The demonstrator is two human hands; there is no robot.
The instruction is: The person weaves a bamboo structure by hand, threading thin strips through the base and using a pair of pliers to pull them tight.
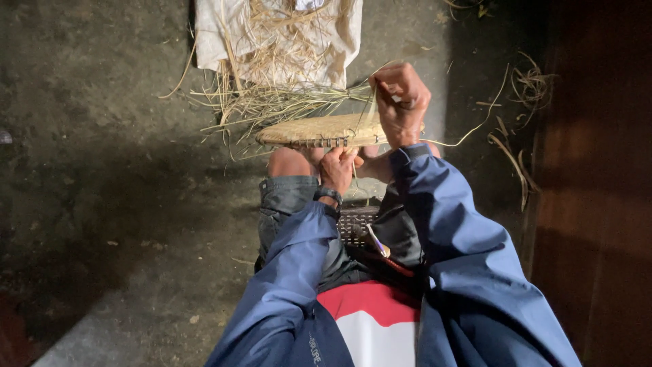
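A flat round woven straw disc [309, 129] rests above my knees, tilted almost edge-on to the camera. My left hand [337, 168] grips its near rim from below, fingers closed on the coil. My right hand [401, 102] is raised just above the disc's right side, pinching a thin pale straw strand [370, 109] that runs down to the rim. Both arms wear blue jacket sleeves.
A white cloth [278, 37] heaped with loose dry straw [272, 95] lies on the dark ground beyond the disc. More curled strands [523, 122] lie at the right beside a reddish wooden wall [598, 204]. A dark woven seat [356, 224] shows between my legs.
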